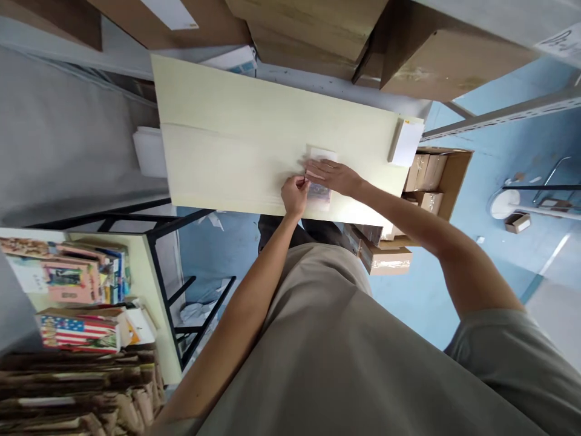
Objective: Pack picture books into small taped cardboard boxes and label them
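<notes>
Leftmost, books crowd a side shelf. Midway on the table, the left hand pinches the packet's edge while the right hand lies flat on it; rightward stand a white block and boxes.

Packet: clear, contents blurred, print unreadable; far part covered by right hand.
Card: white, mostly hidden behind right hand.
Strip at left hand: pinched at fingertips, too small to identify.
Table: near edge partly hidden by arms; legs unseen.
Boxes: cut off by top edge, labels unreadable.
Books: stack cut off at left edge, titles too small to read.
Box on floor: far right, contents indistinct.
Block: white, at table's right end, faces unclear.
</notes>
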`<state>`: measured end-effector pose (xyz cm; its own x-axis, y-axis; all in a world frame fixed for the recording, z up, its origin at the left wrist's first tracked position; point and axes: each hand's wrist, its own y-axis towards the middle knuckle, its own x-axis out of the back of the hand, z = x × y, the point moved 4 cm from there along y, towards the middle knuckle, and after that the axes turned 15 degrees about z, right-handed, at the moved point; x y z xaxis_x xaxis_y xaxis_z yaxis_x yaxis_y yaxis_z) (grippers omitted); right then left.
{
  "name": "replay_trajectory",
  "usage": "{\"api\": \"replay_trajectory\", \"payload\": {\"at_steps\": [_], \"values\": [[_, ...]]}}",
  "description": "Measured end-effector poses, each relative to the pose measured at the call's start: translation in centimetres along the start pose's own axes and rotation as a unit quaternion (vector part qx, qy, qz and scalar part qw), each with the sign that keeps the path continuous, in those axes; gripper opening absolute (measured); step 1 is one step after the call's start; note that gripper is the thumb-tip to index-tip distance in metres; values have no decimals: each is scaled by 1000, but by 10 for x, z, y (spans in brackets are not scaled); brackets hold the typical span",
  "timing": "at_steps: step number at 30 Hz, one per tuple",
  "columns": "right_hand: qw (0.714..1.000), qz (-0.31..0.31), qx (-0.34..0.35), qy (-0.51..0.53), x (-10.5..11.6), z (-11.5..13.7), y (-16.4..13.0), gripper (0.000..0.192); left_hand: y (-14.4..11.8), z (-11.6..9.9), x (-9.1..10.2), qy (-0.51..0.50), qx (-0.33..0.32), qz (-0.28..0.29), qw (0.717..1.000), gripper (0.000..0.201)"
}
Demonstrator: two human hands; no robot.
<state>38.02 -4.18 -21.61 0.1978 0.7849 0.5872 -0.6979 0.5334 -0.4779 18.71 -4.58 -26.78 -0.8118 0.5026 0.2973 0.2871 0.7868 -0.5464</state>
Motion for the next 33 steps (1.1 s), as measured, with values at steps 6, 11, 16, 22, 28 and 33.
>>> {"api": "replay_trajectory", "payload": {"at_steps": [6, 11, 16, 22, 28, 33], "values": [[996, 70, 44, -31, 17, -21, 27, 61, -17, 0, 4, 47, -48, 6, 998, 10], [991, 92, 89, -27, 25, -29, 33, 65, -37, -18, -27, 127, -94, 33, 987, 44], [989, 124, 77, -32, 28, -36, 44, 50, -40, -22, -47, 123, -65, 11, 990, 48], [980, 191, 15, -47, 31, -37, 43, 44, -41, -27, -56, 100, -66, 2, 993, 85], [991, 121, 52, -21, 45, -28, 33, 29, -39, -38, -44, 110, -51, 30, 992, 50], [989, 139, -11, -54, 63, -33, 48, 10, -49, -13, -10, -26, -32, 53, 998, 13]]}}
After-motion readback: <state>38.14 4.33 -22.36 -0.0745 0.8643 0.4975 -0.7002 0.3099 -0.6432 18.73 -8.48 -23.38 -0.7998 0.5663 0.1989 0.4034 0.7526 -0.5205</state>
